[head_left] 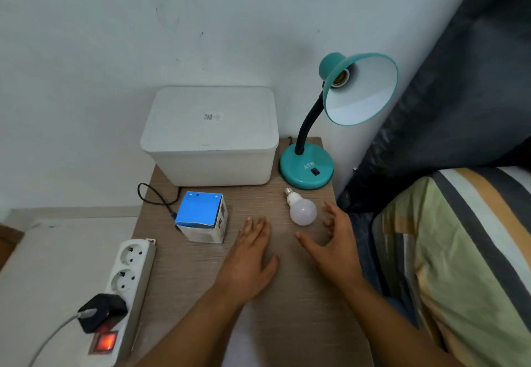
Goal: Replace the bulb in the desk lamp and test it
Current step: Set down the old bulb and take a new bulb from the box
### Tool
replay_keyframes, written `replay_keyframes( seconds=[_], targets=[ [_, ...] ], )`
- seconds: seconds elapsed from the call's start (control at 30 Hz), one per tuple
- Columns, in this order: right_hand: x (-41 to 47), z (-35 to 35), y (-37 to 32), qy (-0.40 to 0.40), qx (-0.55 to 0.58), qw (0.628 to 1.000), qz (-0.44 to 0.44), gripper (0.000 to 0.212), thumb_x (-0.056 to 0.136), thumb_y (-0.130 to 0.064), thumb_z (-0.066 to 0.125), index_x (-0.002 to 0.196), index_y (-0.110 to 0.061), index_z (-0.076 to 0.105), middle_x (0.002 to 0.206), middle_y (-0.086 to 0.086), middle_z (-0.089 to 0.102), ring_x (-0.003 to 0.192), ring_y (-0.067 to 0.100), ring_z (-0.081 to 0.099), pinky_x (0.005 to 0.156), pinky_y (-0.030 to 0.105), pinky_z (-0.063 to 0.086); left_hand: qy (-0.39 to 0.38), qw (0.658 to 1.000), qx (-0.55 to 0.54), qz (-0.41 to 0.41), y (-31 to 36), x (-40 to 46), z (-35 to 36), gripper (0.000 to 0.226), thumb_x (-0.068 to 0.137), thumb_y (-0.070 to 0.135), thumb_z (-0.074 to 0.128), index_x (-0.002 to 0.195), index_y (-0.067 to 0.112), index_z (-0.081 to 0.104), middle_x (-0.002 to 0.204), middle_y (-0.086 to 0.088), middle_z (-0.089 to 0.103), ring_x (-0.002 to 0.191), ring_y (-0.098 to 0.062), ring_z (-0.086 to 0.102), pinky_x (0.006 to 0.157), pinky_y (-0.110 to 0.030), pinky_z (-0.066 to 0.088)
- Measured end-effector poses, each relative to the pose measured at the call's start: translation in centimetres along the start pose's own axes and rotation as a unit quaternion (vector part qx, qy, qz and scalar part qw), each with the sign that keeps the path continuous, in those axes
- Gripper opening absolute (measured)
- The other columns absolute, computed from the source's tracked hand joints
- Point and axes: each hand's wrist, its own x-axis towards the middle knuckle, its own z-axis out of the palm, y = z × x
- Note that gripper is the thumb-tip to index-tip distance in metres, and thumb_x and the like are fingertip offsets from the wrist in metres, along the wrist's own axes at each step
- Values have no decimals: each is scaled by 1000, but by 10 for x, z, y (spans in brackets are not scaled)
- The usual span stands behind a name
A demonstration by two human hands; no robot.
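Note:
A teal desk lamp (307,167) stands at the back right of the wooden table (201,295). Its shade (362,91) tilts toward me and the socket (340,77) inside holds no bulb. A white bulb (301,210) lies on its side in front of the lamp base, screw cap pointing to the back left. My right hand (333,244) hovers just right of and below the bulb, fingers spread and curved, not touching it. My left hand (250,263) rests flat on the table, left of the bulb. A blue and white bulb box (201,217) sits further left.
A white lidded plastic box (211,134) stands at the back left against the wall. A white power strip (126,286) with a lit red switch and a black plug lies at the table's left edge. A black cable (156,195) runs behind the bulb box. A striped cushion (459,266) lies to the right.

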Motion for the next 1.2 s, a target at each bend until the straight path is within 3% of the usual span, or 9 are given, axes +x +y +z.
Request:
replay_keyframes(
  seconds=[0.13,0.23,0.3,0.5,0.7,0.83,0.97,1.07,1.2],
  targets=[
    [-23,-2,-9,-25,-22,998,-47,79,72,-46,83,138,-31,43,137,-13,47,118,3,48,101,31,46,42,999,-18,7,-12,-46,1,67,99,42,48,158,24,21,159,18,8,153,-8,-2,120,-17,-5],
    [-32,5,-27,-64,-37,994,-75,64,77,-43,80,132,-38,47,124,-23,48,109,-5,49,91,18,44,114,992,-50,-34,-24,-78,-4,58,95,38,56,150,25,43,153,16,35,148,-7,24,124,-32,19],
    [-34,13,-43,-91,-28,991,-96,53,80,-40,78,125,-41,49,119,-24,48,107,-8,49,84,12,41,167,979,-81,-82,-28,-92,-12,55,93,35,62,145,24,50,149,9,48,139,-6,37,119,-33,31],
    [-19,41,-88,-155,-41,975,-155,37,86,-40,71,118,-42,54,114,-21,54,104,-6,51,82,19,45,250,944,-147,-160,-30,-95,-41,71,89,31,70,152,22,38,144,11,43,122,7,32,101,-17,28],
    [11,59,-116,-194,-67,949,-241,39,87,-37,74,123,-30,63,125,-15,58,116,0,52,98,31,49,281,911,-228,-199,-33,-69,-50,97,78,39,79,157,25,24,147,5,42,133,-12,44,106,-33,44],
    [22,76,-127,-207,-84,945,-239,51,80,-45,78,126,-30,63,138,-10,55,128,4,48,107,36,45,295,894,-260,-215,-35,-50,-51,97,69,50,81,149,22,35,133,4,53,123,-13,52,97,-36,52],
    [24,88,-129,-228,-80,944,-223,57,75,-46,82,126,-30,63,140,-8,54,132,8,47,108,41,43,338,871,-284,-215,-38,-39,-51,65,75,52,76,131,29,50,113,11,64,104,-8,63,84,-35,57],
    [23,92,-130,-229,-82,944,-221,47,79,-41,80,122,-28,65,134,-9,58,126,8,50,106,39,45,352,863,-293,-214,-42,-35,-49,56,75,56,73,124,35,53,107,14,65,97,-5,65,79,-38,59],
    [24,93,-134,-220,-69,951,-206,36,85,-41,74,118,-33,65,126,-13,61,116,3,53,95,27,46,353,868,-292,-194,-45,-36,-48,73,74,49,79,137,40,44,121,17,63,108,-1,63,86,-31,58]
  ],
)
